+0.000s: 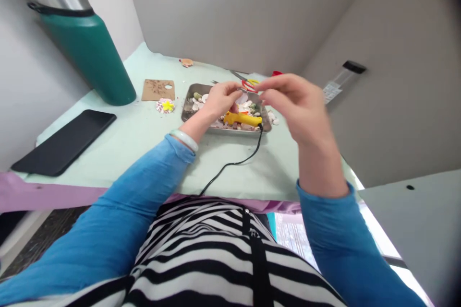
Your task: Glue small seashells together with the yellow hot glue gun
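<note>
My left hand is over the metal tray, thumb and fingers pinched together; what they hold is too small to make out. My right hand is raised at the tray's right, slightly blurred, with curled fingers and the fingertips close to the thumb. Anything between them cannot be made out. A yellow glue gun rests across the tray's front part, below my left hand, its black cord running to the table's front edge. White and greenish pebbles or shells fill the tray.
Behind the tray lie scissors with red and yellow handles. To the left are a brown card, a round piece with a yellow star, a black phone and a tall green bottle. Grey panels enclose the table.
</note>
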The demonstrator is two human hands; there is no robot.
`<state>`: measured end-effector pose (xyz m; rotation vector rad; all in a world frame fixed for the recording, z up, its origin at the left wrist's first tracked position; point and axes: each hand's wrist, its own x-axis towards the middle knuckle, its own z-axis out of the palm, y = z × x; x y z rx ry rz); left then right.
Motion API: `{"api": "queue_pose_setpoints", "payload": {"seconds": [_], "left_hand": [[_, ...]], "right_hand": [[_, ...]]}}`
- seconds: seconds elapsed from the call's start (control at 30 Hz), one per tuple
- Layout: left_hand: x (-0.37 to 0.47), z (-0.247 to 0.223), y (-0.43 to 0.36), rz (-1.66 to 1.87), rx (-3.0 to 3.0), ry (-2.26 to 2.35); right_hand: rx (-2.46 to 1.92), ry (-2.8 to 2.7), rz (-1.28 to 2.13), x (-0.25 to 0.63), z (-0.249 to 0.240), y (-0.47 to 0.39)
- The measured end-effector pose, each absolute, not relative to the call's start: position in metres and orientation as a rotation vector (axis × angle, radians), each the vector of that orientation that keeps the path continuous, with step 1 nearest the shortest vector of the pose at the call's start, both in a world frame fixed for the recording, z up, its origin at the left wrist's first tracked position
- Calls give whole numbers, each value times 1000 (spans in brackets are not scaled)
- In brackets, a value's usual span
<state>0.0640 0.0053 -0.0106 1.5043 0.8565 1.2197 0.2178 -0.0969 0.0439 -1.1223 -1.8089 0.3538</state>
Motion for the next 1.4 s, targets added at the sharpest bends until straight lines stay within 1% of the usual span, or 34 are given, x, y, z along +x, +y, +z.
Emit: {"api": "queue_pose_setpoints", "payload": {"seconds": [0.13, 0.27, 0.5, 0.7, 1.1, 1.4], "left_hand": [[62, -11, 6, 1232, 1631, 911], [59, -14, 10, 1247, 1713, 966], [59, -13, 8, 1269, 1716, 918], [61, -10, 4, 1249, 1751, 924], [59, -10, 5, 1227, 1849, 1071], [60, -9, 6, 1158, 1831, 1006]], "right_hand": [[-1163, -1818, 245, 204, 25, -37], [-1166, -1840, 295, 203, 9, -13], [-1130, -1716, 366, 207, -5, -19], [-1158, -1663, 250, 205, -9, -25], [-1168, -1696, 199, 203, -16, -26], [-1200, -1690, 98, 203, -18, -26]]}}
